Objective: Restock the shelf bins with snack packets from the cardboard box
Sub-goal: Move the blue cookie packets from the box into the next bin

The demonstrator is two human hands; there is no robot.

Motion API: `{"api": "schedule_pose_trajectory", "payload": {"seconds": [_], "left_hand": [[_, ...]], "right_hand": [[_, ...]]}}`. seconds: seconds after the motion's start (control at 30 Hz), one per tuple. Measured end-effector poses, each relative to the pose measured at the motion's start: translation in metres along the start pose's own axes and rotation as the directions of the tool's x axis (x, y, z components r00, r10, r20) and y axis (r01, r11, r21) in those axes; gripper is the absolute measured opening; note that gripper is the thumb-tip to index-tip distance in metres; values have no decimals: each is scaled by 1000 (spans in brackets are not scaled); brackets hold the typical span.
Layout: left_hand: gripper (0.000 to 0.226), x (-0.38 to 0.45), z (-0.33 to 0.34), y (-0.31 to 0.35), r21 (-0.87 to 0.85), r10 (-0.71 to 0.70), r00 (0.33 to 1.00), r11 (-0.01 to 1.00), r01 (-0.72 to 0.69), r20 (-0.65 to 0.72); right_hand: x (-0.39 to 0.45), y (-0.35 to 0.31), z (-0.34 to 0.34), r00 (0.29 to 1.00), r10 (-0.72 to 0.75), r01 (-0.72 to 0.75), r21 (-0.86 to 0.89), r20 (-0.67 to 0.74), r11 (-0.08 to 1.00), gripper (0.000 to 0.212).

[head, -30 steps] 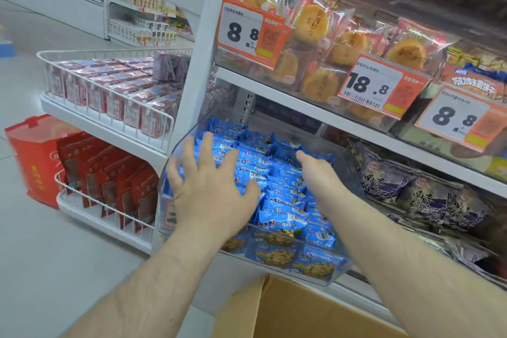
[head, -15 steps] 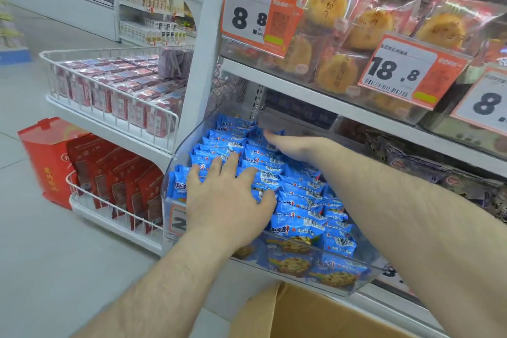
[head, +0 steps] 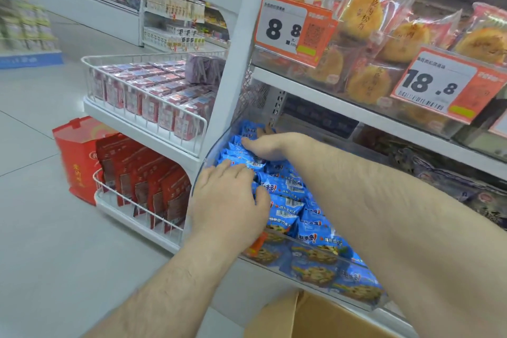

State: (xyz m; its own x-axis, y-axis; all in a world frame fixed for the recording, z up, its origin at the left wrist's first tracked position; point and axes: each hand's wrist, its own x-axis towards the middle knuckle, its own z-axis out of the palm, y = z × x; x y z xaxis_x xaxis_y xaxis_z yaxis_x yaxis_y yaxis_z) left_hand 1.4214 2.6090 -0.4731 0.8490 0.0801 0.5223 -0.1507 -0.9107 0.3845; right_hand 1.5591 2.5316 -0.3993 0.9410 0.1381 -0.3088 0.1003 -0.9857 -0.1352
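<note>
Both hands – left hand [head: 230, 200]; right hand [head: 264, 145] – press blue packets [head: 288, 202] (tag [head: 295, 30] "8.8")

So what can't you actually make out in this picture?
- Brown cardboard box: head view, contents cut off by the bottom edge.
- Right hand fingertips: buried among the blue snack packets.
- Far white shelves: motion-blurred, labels unreadable.
- Third price tag: cut off at right edge.

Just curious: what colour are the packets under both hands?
Bright blue packets with white print, seen in the head view.
</note>
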Motion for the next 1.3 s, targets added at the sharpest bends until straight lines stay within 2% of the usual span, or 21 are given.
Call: {"api": "schedule_pose_trajectory", "payload": {"seconds": [0.07, 0.1, 0.17, 0.23, 0.3, 0.43, 0.53, 0.7, 0.83, 0.9, 1.0, 1.07, 1.13, 1.2, 1.3], "left_hand": [[36, -1, -4, -4, -100, -51, 985, 994, 35, -164], [41, -3, -6, -6, -121, -102, 967, 990, 76, -233], [55, -4, -9, -12, -152, -187, 944, 977, 150, -271], [61, -5, -8, -16, -233, -245, 959, 950, 208, -144], [68, -7, -7, -17, -314, -259, 966, 916, 250, 14], [77, -13, -11, -16, -419, -264, 964, 872, 252, 29], [84, -15, -10, -19, -501, -256, 966, 830, 244, 46], [94, -17, -10, -21, -413, -228, 974, 888, 202, -15], [89, -13, -10, -16, -276, -144, 970, 957, 87, -194], [80, -13, -9, -13, -286, -71, 965, 958, -4, -252], [70, -13, -6, -9, -384, 25, 943, 910, -158, -331], [66, -11, -7, -8, -416, 53, 930, 884, -213, -364], [63, -8, -6, -4, -395, 81, 933, 890, -226, -352], [57, -6, -2, 1, -319, 100, 953, 928, -193, -285], [45, -1, 7, 10, -184, 66, 986, 978, -94, -156]], "right_hand": [[-11, -7, -3, 999, -38, 38, 23, -26, 999, 67], [-18, -11, 2, 997, -66, 66, -2, -49, 998, 70], [-26, -14, 20, 994, -100, 93, -121, -51, 988, 78], [-27, -13, 38, 993, -106, 95, -208, -44, 974, 80], [-26, -12, 46, 993, -103, 87, -218, -62, 972, 80], [-41, -17, 38, 991, -100, 86, -158, -83, 984, 77], [-62, -22, 52, 980, -177, 157, -192, -94, 969, 75], [-75, -21, 57, 981, -185, 172, -181, -58, 968, 74], [-90, 1, 54, 971, -109, 97, -68, -212, 993, 74], [-92, 14, 65, 972, -84, 69, -78, -219, 995, 75], [-86, 17, 75, 987, -57, 56, -9, -151, 998, 79], [-77, 19, 62, 994, -73, 72, -12, -83, 997, 67], [-62, 29, 43, 991, -68, 65, -31, -114, 997, 54], [-49, 40, 36, 985, 2, -15, -77, -172, 997, 72], [-38, 46, 44, 995, 44, -59, -158, -92, 986, 80]]}}
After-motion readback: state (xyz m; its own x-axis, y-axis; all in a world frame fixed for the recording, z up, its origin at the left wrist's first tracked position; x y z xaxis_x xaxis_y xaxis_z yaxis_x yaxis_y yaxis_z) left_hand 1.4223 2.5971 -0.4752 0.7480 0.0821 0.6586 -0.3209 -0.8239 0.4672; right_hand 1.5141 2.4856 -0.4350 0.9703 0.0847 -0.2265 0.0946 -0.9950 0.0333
